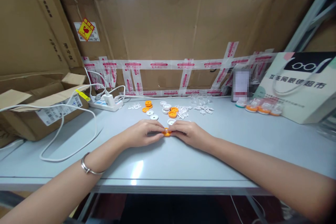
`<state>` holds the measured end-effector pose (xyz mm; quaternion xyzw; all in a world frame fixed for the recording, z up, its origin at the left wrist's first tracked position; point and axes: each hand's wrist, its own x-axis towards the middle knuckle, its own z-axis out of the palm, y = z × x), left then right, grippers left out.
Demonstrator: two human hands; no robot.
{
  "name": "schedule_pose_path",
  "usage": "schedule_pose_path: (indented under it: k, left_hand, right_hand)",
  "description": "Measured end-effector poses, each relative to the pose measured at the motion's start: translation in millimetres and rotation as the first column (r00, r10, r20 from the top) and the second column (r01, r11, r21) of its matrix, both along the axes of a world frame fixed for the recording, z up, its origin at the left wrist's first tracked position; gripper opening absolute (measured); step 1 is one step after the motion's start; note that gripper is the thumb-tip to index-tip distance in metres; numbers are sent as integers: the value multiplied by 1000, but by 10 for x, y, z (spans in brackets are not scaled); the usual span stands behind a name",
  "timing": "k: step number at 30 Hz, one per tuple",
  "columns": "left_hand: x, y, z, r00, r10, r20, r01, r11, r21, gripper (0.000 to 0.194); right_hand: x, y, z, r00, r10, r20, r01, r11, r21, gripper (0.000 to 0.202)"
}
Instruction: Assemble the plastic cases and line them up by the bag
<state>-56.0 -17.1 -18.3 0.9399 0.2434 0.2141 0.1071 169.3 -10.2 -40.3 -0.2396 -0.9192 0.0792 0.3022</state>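
Both hands meet at one small orange round part on the grey-white table. My left hand pinches its left side with thumb and fingers, and my right hand grips its right side. Something small and clear seems to sit on top of it, partly hidden by the fingertips. Just behind is a white ring. Further back lie orange rings, white discs, a stack of orange rings and a pile of small white pieces.
At the left stand an open cardboard box, a power strip and a looping white cable. Clear-topped orange cases, a phone and a paper bag are at the right. Large cardboard rises behind.
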Motion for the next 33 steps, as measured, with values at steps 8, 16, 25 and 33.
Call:
schedule_pose_path:
  k: [8,16,25,33]
  left_hand:
    - [5,-26,17,1000,-2,-27,3,1000,20,27]
    - [15,-49,12,999,9,-46,-7,999,54,27]
    - [19,-69,25,997,10,-74,-6,998,65,30]
    - [29,-83,-9,995,2,-101,7,995,96,30]
  right_hand:
    - [-7,-22,16,999,-20,24,21,1000,-18,19]
    - [-2,-33,26,998,-28,54,29,999,-16,20]
    - [9,-23,1,998,-15,58,14,1000,8,22]
    - [-19,-44,22,989,4,145,-15,997,78,23]
